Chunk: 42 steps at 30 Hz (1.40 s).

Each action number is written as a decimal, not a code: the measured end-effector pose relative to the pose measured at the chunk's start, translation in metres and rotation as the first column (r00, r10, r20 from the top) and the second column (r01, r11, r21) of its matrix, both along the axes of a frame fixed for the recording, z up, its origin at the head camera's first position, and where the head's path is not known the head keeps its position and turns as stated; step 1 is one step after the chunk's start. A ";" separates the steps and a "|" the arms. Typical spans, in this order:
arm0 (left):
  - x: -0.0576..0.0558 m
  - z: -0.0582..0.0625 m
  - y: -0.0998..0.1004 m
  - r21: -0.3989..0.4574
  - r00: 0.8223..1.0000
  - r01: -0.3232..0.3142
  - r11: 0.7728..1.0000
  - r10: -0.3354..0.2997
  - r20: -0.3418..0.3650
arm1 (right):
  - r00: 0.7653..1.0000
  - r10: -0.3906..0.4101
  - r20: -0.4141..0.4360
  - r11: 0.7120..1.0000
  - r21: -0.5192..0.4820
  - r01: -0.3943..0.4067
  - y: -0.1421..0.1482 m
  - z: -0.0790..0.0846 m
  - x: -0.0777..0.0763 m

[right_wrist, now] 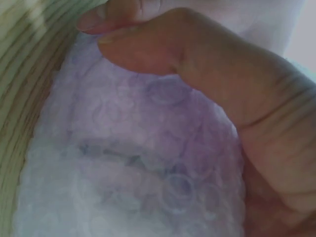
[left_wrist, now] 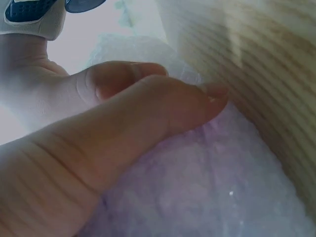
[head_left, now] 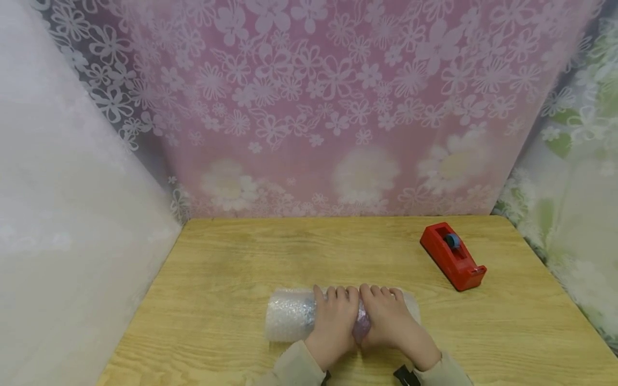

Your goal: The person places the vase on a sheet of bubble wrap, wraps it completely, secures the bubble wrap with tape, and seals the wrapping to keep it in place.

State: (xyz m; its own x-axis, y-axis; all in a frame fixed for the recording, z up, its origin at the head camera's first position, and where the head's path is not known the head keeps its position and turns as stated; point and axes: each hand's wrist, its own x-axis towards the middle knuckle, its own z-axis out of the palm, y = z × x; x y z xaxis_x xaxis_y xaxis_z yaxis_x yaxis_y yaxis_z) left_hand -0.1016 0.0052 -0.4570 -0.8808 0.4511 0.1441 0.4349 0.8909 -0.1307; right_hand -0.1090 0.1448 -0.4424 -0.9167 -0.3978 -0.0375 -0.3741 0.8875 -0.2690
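A roll of bubble wrap (head_left: 288, 315) lies crosswise near the front of the wooden table, with something purple (head_left: 361, 321) showing through its middle. My left hand (head_left: 335, 321) grips the roll left of the purple part, fingers over the top and far side. Close beside it, my right hand (head_left: 390, 324) holds the roll in the same way from the right. In the left wrist view both thumbs meet along the near side of the bubble wrap (left_wrist: 182, 187). The right wrist view shows purple and a dark line through the clear bubbles (right_wrist: 123, 123). What is wrapped inside is mostly hidden.
A red tape dispenser (head_left: 451, 257) with a small blue-cored roll stands at the back right of the wooden table (head_left: 232, 257). Pink floral cloth (head_left: 309, 134) hangs behind the far edge, and pale cloth (head_left: 72, 214) covers the left side.
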 end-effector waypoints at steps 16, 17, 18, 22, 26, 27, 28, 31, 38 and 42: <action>-0.011 0.006 -0.002 0.022 0.989 0.017 1.000 -0.020 0.145 | 0.995 0.025 0.093 0.999 -0.033 -0.022 0.004 0.002 -0.007; -0.012 0.007 -0.002 0.024 0.988 0.021 0.999 -0.024 0.151 | 0.995 0.031 0.097 0.999 -0.037 -0.028 0.004 0.002 -0.008; -0.013 0.007 -0.002 0.028 0.986 0.024 0.999 -0.028 0.163 | 0.994 0.038 0.100 0.999 -0.041 -0.034 0.005 0.003 -0.009; -0.017 0.007 -0.003 0.053 0.975 0.032 0.998 -0.043 0.216 | 0.990 0.059 0.129 0.997 -0.057 -0.052 0.007 0.004 -0.012; -0.022 0.008 -0.005 0.085 0.965 0.036 0.996 -0.057 0.256 | 0.985 0.076 0.157 0.994 -0.093 -0.062 0.008 0.005 -0.016; -0.023 0.008 -0.005 0.093 0.963 0.038 0.995 -0.061 0.261 | 0.983 0.079 0.166 0.993 -0.105 -0.062 0.009 0.005 -0.017; -0.024 0.008 -0.006 0.099 0.962 0.041 0.994 -0.066 0.266 | 0.981 0.083 0.177 0.991 -0.116 -0.063 0.009 0.005 -0.019; -0.027 0.008 -0.007 0.105 0.958 0.053 0.993 -0.080 0.276 | 0.973 0.094 0.210 0.988 -0.137 -0.066 0.010 0.003 -0.022; -0.034 0.007 -0.009 0.110 0.941 0.065 0.992 -0.097 0.324 | 0.966 0.126 0.226 0.983 -0.157 -0.092 0.013 0.001 -0.029; -0.037 0.009 -0.008 0.100 0.934 0.055 0.993 -0.087 0.347 | 0.967 0.137 0.216 0.982 -0.159 -0.103 0.013 0.002 -0.032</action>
